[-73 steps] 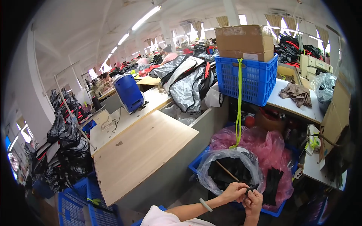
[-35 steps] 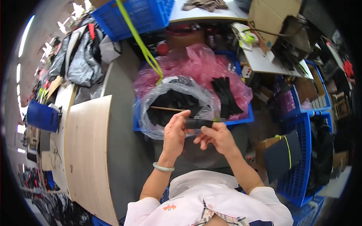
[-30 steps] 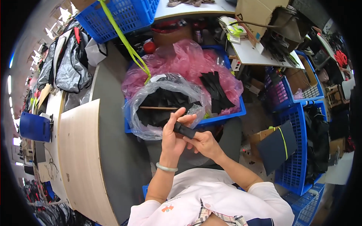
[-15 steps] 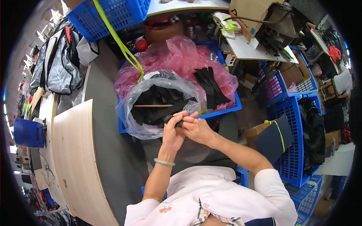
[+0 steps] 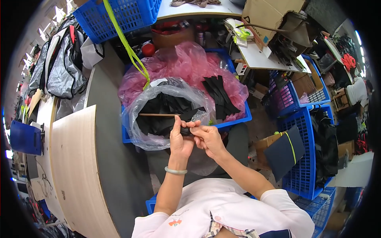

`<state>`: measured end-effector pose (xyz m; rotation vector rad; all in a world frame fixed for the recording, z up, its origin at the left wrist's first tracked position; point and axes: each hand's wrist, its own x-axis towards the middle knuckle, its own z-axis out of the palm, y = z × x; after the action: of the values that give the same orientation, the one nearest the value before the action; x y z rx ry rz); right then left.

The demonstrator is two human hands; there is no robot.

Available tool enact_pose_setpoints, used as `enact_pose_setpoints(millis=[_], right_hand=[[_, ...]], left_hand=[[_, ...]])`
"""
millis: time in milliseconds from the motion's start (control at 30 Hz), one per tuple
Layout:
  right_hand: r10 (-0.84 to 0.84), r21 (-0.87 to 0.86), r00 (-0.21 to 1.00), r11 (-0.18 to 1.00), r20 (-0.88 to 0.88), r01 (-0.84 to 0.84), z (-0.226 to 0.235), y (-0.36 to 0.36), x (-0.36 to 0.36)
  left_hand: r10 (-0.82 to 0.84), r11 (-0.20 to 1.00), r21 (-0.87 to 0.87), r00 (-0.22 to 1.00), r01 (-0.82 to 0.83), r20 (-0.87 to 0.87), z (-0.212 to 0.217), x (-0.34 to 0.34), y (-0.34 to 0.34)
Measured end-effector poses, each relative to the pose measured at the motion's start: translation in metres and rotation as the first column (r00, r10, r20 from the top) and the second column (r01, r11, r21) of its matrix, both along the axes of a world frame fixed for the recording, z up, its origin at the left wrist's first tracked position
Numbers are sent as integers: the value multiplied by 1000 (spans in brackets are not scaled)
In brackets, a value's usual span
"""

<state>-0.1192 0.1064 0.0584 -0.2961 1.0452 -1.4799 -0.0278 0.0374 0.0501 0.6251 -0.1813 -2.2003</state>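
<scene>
My left hand [image 5: 179, 141] and my right hand [image 5: 207, 137] meet over my lap, both pinching a small black strip piece [image 5: 185, 130] between their fingertips. A pale bangle sits on my left wrist. Just beyond the hands lies a clear plastic bag [image 5: 164, 113] full of black pieces, with a thin wooden stick [image 5: 158, 115] across its mouth. The bag rests in a blue crate [image 5: 230, 123] lined with pink plastic [image 5: 186, 65], where a loose pile of black strips [image 5: 220, 95] also lies.
A wooden tabletop [image 5: 75, 170] and grey surface [image 5: 113, 158] curve along my left. Blue baskets [image 5: 305, 154] stand on my right, one holding a dark folder. A blue basket [image 5: 123, 14] with a yellow-green strap and a cardboard box [image 5: 266, 16] sit farther off.
The view tipped down from the room to my lap. My hands stayed together on the black piece, shifting slightly toward the clear bag.
</scene>
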Motion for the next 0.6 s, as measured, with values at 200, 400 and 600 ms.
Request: enact_pose_setpoints(millis=[200, 400, 600], right_hand=[[-258, -248, -15, 940, -966, -234, -26, 7, 10], [20, 202, -453, 912, -891, -358, -54, -11, -6], [159, 278, -318, 883, -935, -378, -39, 2, 15]], left_hand=[[68, 998, -18, 989, -66, 134, -12, 7, -8], [-106, 993, 85, 951, 85, 289, -39, -9, 2], [-188, 937, 330, 963, 117, 193, -59, 15, -28]])
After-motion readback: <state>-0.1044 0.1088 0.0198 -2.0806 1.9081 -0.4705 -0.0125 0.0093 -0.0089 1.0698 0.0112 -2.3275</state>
